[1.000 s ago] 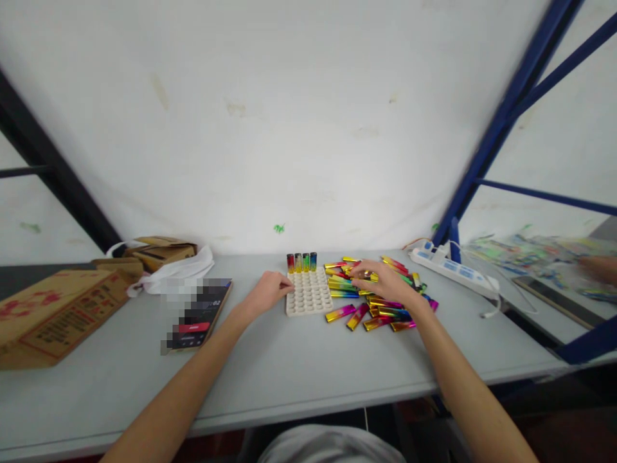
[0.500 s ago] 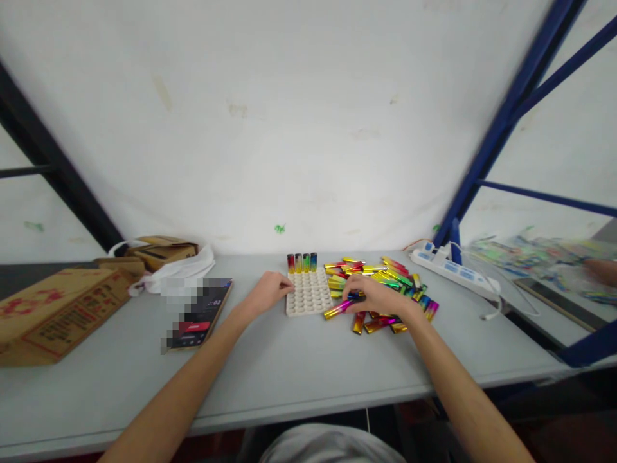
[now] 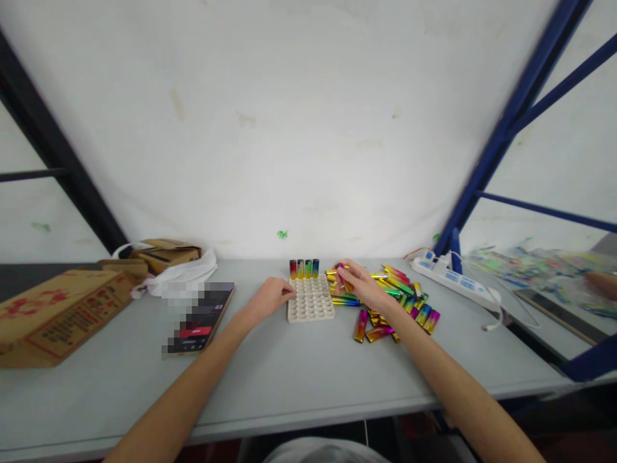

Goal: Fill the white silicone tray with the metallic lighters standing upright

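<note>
Firstly, the right hand: fingers closed in a pinch around one magenta-and-gold metallic lighter-shaped piece, raised and tilted, between the tray and the pile. Next, the left hand: fingertips drawn together at the left edge of the white tray with round hollows; whether they grip its rim, cannot tell.

Item: the tray, flat on the grey table, centre. Item: a row of four upright metallic pieces, red, pale gold, green and blue toward their tops, standing along the tray's far edge. Item: a loose pile of shiny multicoloured pieces, lying right of the tray, partly under the right hand and wrist.

Further out, left: a dark-screened phone, partly pixelated; a white plastic bag; a brown cardboard box with red print; a smaller open carton behind. Right: a white power strip beyond the pile; a second phone; clear bags with coloured contents; another person's hand, blurred, at the picture's edge.
</note>
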Motion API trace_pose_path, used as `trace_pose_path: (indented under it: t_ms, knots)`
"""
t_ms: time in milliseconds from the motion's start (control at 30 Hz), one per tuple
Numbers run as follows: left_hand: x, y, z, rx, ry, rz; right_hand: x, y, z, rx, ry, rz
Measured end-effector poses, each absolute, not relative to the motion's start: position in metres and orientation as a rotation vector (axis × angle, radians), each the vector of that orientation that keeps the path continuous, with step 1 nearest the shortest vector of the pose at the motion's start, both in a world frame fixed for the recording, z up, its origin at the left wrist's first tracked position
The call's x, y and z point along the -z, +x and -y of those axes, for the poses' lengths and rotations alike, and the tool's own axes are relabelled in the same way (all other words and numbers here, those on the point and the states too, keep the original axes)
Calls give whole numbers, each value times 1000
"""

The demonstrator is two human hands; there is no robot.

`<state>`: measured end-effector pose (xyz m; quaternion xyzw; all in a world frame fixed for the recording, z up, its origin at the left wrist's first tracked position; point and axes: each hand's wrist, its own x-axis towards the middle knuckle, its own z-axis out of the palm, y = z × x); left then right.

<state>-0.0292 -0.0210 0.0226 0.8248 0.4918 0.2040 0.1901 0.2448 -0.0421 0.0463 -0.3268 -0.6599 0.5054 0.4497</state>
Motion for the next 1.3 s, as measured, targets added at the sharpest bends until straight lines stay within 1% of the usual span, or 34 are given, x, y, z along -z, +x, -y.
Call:
trace_pose_path:
  t_ms: [100, 167, 233, 367, 533, 967, 1167, 1300]
  knots:
    - [-23, -29, 21, -570, 2332, -1378, -51, 233, 27, -1321, -804, 1608]
    - [-23, -28, 20, -551, 2355, -1392, -49, 227, 17, -1294, -884, 1604]
    - [-23, -28, 20, -542, 2365, -1401, -42, 222, 8, -1123, -1000, 1633]
    - [-23, -29, 20, -575, 2316, -1381, -23, 220, 3, -644, -1195, 1780]
    - [-24, -29, 21, -568, 2289, -1394, -13, 222, 10, -382, -1315, 1798]
    - [-26, -29, 22, -566, 2310, -1400, -9, 218, 13, -295, -1305, 1833]
    - [-28, -27, 23, -553, 2311, -1416, -9, 220, 10, -327, -1159, 1876]
    - [-27, -27, 23, -563, 2297, -1400, -9, 223, 7, -238, -1084, 1942]
